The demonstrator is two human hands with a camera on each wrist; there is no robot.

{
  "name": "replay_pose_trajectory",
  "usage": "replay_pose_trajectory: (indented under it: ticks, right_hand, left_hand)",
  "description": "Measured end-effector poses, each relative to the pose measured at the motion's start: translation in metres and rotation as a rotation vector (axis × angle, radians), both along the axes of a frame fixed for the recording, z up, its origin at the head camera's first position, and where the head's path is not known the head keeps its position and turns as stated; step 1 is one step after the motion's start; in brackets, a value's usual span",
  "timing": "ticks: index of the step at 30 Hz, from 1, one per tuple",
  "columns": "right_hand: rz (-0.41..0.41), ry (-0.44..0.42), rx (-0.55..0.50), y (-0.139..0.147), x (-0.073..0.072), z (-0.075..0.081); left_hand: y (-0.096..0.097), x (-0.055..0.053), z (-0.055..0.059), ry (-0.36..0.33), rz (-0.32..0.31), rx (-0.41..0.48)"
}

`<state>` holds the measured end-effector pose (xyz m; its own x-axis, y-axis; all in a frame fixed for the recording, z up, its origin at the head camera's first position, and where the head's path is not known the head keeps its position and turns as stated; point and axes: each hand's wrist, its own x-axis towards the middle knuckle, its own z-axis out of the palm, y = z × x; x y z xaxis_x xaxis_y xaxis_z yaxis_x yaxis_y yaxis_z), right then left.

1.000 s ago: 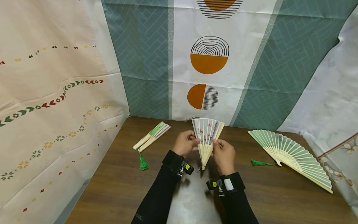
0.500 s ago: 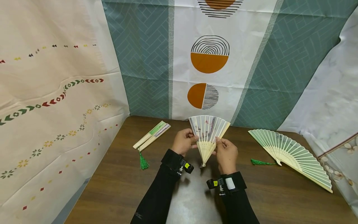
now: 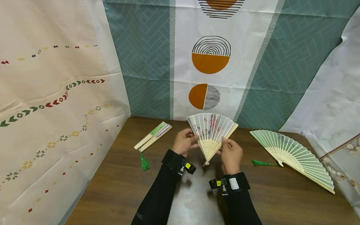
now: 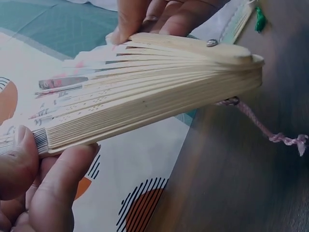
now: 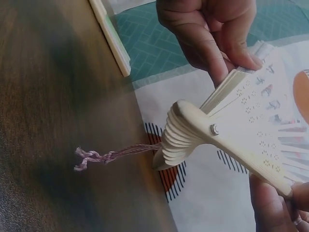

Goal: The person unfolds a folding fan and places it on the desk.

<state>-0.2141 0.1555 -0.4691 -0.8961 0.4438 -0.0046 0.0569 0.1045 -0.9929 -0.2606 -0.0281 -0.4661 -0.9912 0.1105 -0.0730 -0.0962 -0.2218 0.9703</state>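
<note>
A white folding fan (image 3: 211, 131) with red and grey print and pale ribs is partly spread between both hands, its pivot end toward the person. My left hand (image 3: 184, 142) pinches the left outer rib and the stack of folded ribs beside it, thumb in front. On the opposite side my right hand (image 3: 231, 154) pinches the right outer guard between thumb and fingers. A metal rivet (image 5: 215, 129) joins the ribs, and a short pinkish braided cord (image 4: 270, 133) dangles from the pivot end.
Two folded fans (image 3: 153, 136) lie at the table's back left, with a green tassel (image 3: 144, 162). A spread green fan (image 3: 293, 156) lies at the right with its own tassel (image 3: 262, 163). Patterned cloth (image 3: 149, 62) hangs behind the brown table (image 3: 112, 187).
The white folding fan has spread wider, its right guard swinging right with the right hand. Its pivot end has risen slightly in view. The left hand has barely moved.
</note>
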Motion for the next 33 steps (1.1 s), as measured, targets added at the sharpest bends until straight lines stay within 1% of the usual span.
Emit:
replay_pose_trajectory:
  ticks: [5, 14, 18, 21, 27, 33]
  right_hand:
    - [-0.021, 0.015, -0.035, 0.003, -0.002, 0.000]
    - [-0.061, 0.055, -0.075, 0.004, -0.001, 0.000]
    - [-0.067, 0.084, -0.122, 0.006, -0.001, 0.000]
    - [-0.069, 0.089, -0.155, 0.007, -0.001, 0.001]
    - [-0.076, 0.092, -0.196, 0.008, -0.002, 0.003]
    - [-0.097, 0.102, -0.279, 0.011, -0.005, 0.002]
  left_hand:
    - [-0.001, 0.000, 0.001, -0.021, 0.014, 0.042]
    - [-0.001, -0.001, 0.002, -0.029, 0.025, 0.112]
    - [-0.001, -0.001, 0.001, -0.023, 0.031, 0.130]
    - [-0.001, -0.001, 0.001, -0.024, 0.032, 0.141]
    - [-0.002, 0.001, 0.005, -0.019, 0.034, 0.154]
    - [-0.002, 0.003, 0.008, -0.010, 0.048, 0.172]
